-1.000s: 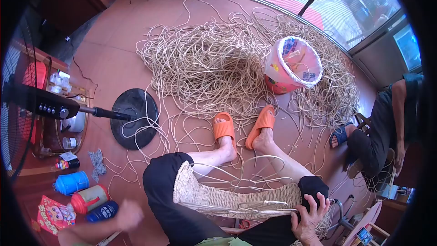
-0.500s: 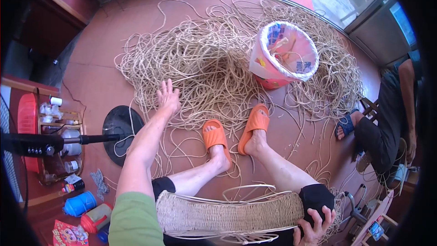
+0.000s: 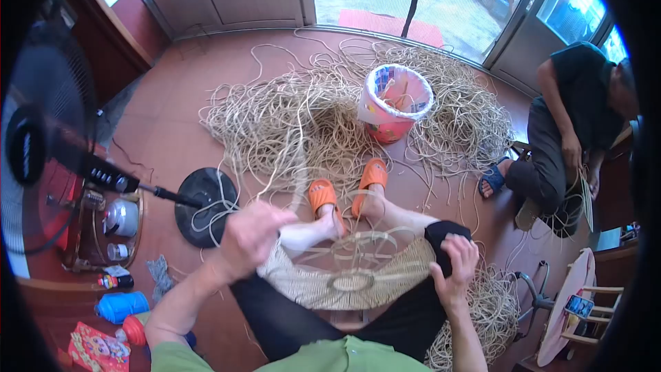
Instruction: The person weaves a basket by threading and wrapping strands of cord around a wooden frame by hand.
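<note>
My left hand (image 3: 251,238), blurred by motion, is closed in front of my left knee. A pale cord (image 3: 301,158) rises from it toward the big tangled heap of cord (image 3: 275,114) on the floor. Across my lap lies a woven cord piece (image 3: 351,282), curved, with an oval in its middle and loops of cord along its far side. My right hand (image 3: 456,272) is at that piece's right end, over my right knee, its fingers bent and thumb apart. Nothing shows in its grasp.
A lined pink bin (image 3: 396,107) stands among the cord. A fan on a round black base (image 3: 205,207) is at left, near a blue jug (image 3: 122,306). At right another person (image 3: 564,138) sits handling strands. More cord (image 3: 492,310) lies by my right leg.
My left hand has come back from the heap toward my lap, drawing a cord with it. The view has tilted up, and my right hand has shifted at the woven piece's end.
</note>
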### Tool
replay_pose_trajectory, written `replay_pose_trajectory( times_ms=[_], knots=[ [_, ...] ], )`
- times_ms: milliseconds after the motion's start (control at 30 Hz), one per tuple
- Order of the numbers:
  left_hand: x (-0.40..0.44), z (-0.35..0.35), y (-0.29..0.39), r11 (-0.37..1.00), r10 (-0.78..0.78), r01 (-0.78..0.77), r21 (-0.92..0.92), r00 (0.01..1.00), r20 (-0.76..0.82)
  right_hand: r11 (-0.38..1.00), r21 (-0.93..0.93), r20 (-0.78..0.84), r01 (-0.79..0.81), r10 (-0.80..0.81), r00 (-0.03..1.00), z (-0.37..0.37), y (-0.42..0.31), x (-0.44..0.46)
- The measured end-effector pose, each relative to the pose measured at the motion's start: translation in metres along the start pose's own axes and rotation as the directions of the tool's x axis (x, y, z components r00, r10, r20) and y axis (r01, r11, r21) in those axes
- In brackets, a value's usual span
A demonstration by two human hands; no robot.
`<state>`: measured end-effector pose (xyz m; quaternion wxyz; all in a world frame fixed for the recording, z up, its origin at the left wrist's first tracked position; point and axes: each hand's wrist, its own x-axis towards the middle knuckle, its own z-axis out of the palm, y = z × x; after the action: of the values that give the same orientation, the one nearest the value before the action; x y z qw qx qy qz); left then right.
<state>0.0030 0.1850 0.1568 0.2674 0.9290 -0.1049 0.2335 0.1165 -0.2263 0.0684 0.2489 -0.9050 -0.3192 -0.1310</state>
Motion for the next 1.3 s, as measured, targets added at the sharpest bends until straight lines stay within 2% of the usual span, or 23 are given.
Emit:
replay_pose_trajectory(
  times_ms=[33, 100, 133, 200, 233, 333, 400, 433, 500, 533, 567, 633, 667, 700, 733, 833, 900, 1000, 1067, 1167, 1233, 1267, 1300],
  knots=[
    [-0.02, -0.01, 0.035, 0.997, 0.073, -0.074, 0.034, 0.997, 0.039, 0.995, 0.093, -0.057, -0.042, 0.047, 0.997, -0.002, -0.016, -0.003],
    [-0.039, -0.018, 0.107, 0.969, 0.247, -0.247, -0.018, 0.968, 0.036, 0.938, 0.307, -0.141, 0.164, -0.125, 0.982, -0.018, -0.079, 0.003],
    [-0.046, -0.023, 0.14, 0.958, 0.288, -0.287, -0.025, 0.954, 0.083, 0.888, 0.406, -0.005, 0.217, -0.235, 0.972, -0.035, -0.118, 0.005],
    [-0.066, -0.023, 0.183, 0.934, 0.358, -0.357, -0.011, 0.934, 0.023, 0.539, 0.834, 0.166, 0.122, -0.455, 0.875, -0.034, -0.174, -0.015],
    [-0.073, -0.024, 0.197, 0.92, 0.393, -0.393, 0.008, 0.919, -0.021, 0.381, 0.908, 0.032, 0.175, -0.479, 0.877, -0.051, -0.204, -0.015],
    [-0.08, -0.017, 0.225, 0.959, 0.258, -0.279, -0.049, 0.932, -0.254, 0.218, 0.975, 0.194, -0.054, -0.698, 0.69, -0.053, -0.198, -0.057],
    [-0.078, -0.012, 0.231, 0.876, 0.19, -0.228, -0.424, 0.973, -0.13, 0.18, 0.982, 0.174, -0.05, -0.782, 0.598, -0.089, -0.195, -0.051],
    [-0.082, -0.003, 0.228, 0.754, 0.157, -0.146, -0.64, 0.987, -0.039, 0.151, 0.979, 0.202, -0.135, -0.78, 0.593, -0.115, -0.195, -0.049],
    [-0.082, 0.004, 0.218, 0.762, 0.284, -0.028, -0.647, 0.913, 0.294, 0.158, 0.987, 0.116, -0.013, -0.662, 0.74, -0.165, -0.168, -0.053],
    [-0.086, 0.01, 0.202, 0.841, 0.313, -0.133, -0.525, 0.911, 0.269, -0.101, 0.994, -0.086, 0.049, -0.404, 0.911, -0.186, -0.133, -0.064],
    [-0.091, 0.016, 0.181, 0.892, 0.344, -0.232, -0.387, 0.905, 0.251, -0.32, 0.929, -0.217, 0.187, -0.062, 0.974, -0.21, -0.091, -0.081],
    [-0.09, -0.004, 0.125, 0.979, 0.087, -0.054, -0.196, 0.982, 0.168, -0.215, 0.897, -0.344, 0.387, 0.213, 0.914, -0.279, -0.062, -0.067],
    [-0.09, -0.023, 0.087, 0.954, -0.104, 0.144, -0.262, 0.981, 0.162, -0.22, 0.913, -0.373, 0.343, -0.113, 0.921, -0.312, -0.01, -0.06],
    [-0.083, -0.058, 0.077, 0.948, -0.2, 0.241, -0.21, 0.959, 0.2, -0.092, 0.913, -0.391, 0.398, 0.082, 0.917, -0.343, 0.052, -0.077],
    [-0.083, -0.079, 0.054, 0.938, -0.224, 0.245, -0.246, 0.968, 0.109, 0.15, 0.877, -0.476, 0.457, 0.406, 0.78, -0.367, 0.11, -0.096],
    [-0.086, -0.142, 0.025, 0.878, -0.401, 0.383, -0.288, 0.916, -0.004, 0.499, 0.82, -0.572, 0.28, 0.733, 0.367, -0.432, 0.286, -0.19],
    [-0.09, -0.172, 0.014, 0.881, -0.454, 0.456, -0.126, 0.89, 0.042, 0.547, 0.824, -0.549, 0.15, 0.701, 0.456, -0.452, 0.405, -0.27],
    [-0.092, -0.201, 0.004, 0.854, -0.511, 0.498, -0.154, 0.857, -0.065, 0.575, 0.817, -0.556, -0.051, 0.808, 0.194, -0.415, 0.346, -0.274],
    [-0.103, -0.231, -0.015, 0.867, -0.498, 0.494, -0.069, 0.855, -0.143, 0.517, 0.854, -0.498, -0.065, 0.846, 0.189, -0.408, 0.362, -0.291],
    [-0.127, -0.283, -0.053, 0.893, -0.444, 0.45, 0.013, 0.885, -0.143, 0.302, 0.897, -0.039, -0.323, 0.782, 0.622, -0.404, 0.385, -0.32],
    [-0.154, -0.305, -0.099, 0.861, -0.508, 0.491, -0.132, 0.834, -0.216, 0.417, 0.839, -0.231, -0.349, 0.855, 0.465, -0.385, 0.33, -0.291],
    [-0.186, -0.343, -0.174, 0.926, -0.249, 0.282, 0.249, 0.956, -0.158, 0.461, 0.802, -0.322, -0.381, 0.87, 0.374, -0.374, 0.297, -0.273],
    [-0.181, -0.348, -0.183, 0.891, -0.335, 0.363, 0.272, 0.931, -0.147, 0.286, 0.926, -0.194, -0.246, 0.92, 0.34, -0.374, 0.261, -0.235]
  ],
)
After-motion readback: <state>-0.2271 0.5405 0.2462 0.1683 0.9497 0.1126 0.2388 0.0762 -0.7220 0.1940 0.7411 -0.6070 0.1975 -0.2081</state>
